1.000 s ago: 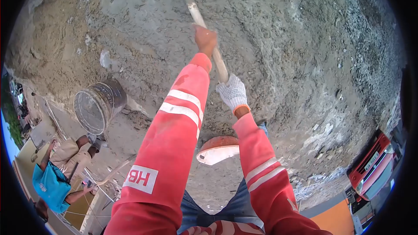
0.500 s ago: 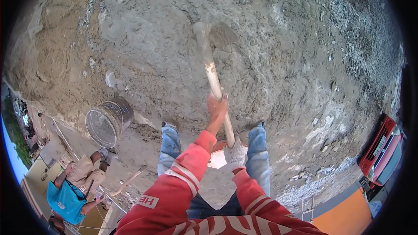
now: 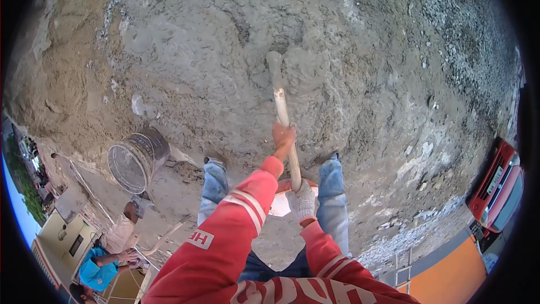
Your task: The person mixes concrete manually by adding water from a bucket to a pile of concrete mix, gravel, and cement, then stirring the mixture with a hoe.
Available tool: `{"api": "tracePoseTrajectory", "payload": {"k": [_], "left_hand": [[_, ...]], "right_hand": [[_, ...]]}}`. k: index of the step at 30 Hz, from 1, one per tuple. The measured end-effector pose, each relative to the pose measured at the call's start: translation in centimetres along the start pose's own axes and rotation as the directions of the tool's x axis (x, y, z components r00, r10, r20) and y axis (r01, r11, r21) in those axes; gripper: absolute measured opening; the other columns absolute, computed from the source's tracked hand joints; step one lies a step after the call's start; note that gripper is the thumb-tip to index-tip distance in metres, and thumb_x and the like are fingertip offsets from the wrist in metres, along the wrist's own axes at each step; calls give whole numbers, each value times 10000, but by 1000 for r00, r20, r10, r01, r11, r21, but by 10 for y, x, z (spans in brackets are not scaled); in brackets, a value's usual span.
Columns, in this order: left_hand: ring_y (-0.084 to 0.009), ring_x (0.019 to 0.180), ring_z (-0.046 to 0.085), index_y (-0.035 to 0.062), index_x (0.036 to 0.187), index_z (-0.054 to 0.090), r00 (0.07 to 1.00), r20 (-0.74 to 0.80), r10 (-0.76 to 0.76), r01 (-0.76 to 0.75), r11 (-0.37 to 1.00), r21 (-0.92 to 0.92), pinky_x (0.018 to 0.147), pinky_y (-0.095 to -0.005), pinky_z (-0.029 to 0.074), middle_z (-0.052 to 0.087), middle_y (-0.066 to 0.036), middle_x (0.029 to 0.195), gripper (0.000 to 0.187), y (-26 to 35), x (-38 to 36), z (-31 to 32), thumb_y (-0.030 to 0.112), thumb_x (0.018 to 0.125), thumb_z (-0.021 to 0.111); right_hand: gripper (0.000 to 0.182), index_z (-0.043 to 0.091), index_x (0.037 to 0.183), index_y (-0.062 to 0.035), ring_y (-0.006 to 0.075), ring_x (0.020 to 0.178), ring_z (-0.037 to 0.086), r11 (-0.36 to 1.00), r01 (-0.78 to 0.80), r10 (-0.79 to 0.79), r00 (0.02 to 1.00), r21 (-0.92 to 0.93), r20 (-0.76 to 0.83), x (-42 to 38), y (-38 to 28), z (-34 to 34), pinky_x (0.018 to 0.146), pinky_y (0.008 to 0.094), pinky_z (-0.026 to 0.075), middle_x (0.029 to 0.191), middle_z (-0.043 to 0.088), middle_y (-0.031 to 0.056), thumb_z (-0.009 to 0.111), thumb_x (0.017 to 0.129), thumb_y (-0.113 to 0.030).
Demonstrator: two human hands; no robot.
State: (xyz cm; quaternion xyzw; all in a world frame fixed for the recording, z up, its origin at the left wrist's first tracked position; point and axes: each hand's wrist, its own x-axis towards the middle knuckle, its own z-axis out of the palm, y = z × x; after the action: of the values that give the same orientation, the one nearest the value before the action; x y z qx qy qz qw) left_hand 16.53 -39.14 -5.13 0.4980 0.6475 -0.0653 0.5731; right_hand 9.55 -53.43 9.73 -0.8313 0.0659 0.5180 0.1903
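Observation:
A hoe with a long wooden handle (image 3: 282,107) reaches from between my legs out over wet grey mortar (image 3: 225,56). Its far end is caked in mortar, and the blade is sunk out of sight there. My left hand (image 3: 284,133), ungloved, wraps around the middle of the handle. Nearer my body, my right hand (image 3: 302,200) wears a whitish knit glove and is closed on the handle's rear end. Just beyond the hoe's tip lies a dark hollow (image 3: 287,34) in the mortar.
A mortar-smeared bucket (image 3: 138,157) lies tilted at left. Behind it, a person in a blue shirt (image 3: 98,270) is beside a pale wooden handle (image 3: 163,236). Gravel (image 3: 467,50) spreads at upper right. A red vehicle (image 3: 495,186) stands at right, with a ladder (image 3: 403,270) nearby.
The hoe's far end has come back toward me and slightly right, uncovering the hollow. Both hands keep their hold. The person in blue has shifted lower in view, hands now together.

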Motion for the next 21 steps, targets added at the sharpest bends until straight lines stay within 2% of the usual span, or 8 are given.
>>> {"api": "tracePoseTrajectory", "payload": {"k": [3,5,7,9,10,11,14,21], "left_hand": [[-293,620,667,-84,913,581,992,22,-121,117,986,121,545,-387,519,635,-169,678,255,-20,-65,-31,91,760,686],[-212,579,604,-20,1054,527,849,-95,520,-481,834,270,484,-334,471,592,-128,798,277,-16,-80,-52,15,809,651],[-241,721,633,-16,1074,527,941,-145,307,-297,951,87,603,-349,499,603,-155,896,297,25,-38,-60,0,801,643],[-246,746,636,-48,1078,506,806,-235,544,-520,839,160,626,-351,497,605,-155,899,305,108,28,-66,4,807,636],[-246,648,626,-47,1060,497,584,-300,754,-691,656,304,563,-353,489,599,-158,845,280,137,74,-64,18,822,629],[-408,1026,577,-104,1131,473,825,-249,508,-506,859,78,887,-424,439,579,-290,1052,422,176,105,-66,64,787,653],[-440,1039,590,-132,1118,495,846,-224,484,-425,865,267,891,-436,479,588,-338,1085,487,215,186,-62,118,747,688],[-421,998,615,-56,983,593,957,-47,288,-222,823,524,859,-457,505,644,-279,994,315,119,81,-40,86,711,662]], "right_hand": [[390,556,996,-10,393,803,634,984,50,-46,999,-169,24,-56,24,-2,735,455,493,833,638,223,691,702,-229],[412,535,1041,-20,392,808,644,986,48,-45,999,-162,22,-50,21,8,719,474,499,835,642,226,685,705,-204],[435,535,1050,-17,397,811,643,986,158,-158,987,-49,19,-6,-8,7,720,471,501,854,643,231,697,687,-193],[440,537,1038,-9,413,811,636,914,386,-402,905,-124,-143,67,-69,9,703,460,518,851,646,239,716,690,-211],[431,540,1030,-4,411,813,635,915,387,-398,912,-117,-100,104,-107,3,712,465,519,856,647,241,713,705,-228],[432,542,1039,1,409,819,635,866,486,-499,856,-116,-136,137,-136,1,719,463,519,861,648,243,700,721,-247],[419,565,1020,15,413,871,623,886,462,-459,885,23,-79,173,-194,2,761,463,512,897,641,262,686,757,-288],[411,604,963,31,398,832,642,941,8,-62,987,338,147,77,-101,37,739,446,507,859,655,242,724,716,-274]]}}
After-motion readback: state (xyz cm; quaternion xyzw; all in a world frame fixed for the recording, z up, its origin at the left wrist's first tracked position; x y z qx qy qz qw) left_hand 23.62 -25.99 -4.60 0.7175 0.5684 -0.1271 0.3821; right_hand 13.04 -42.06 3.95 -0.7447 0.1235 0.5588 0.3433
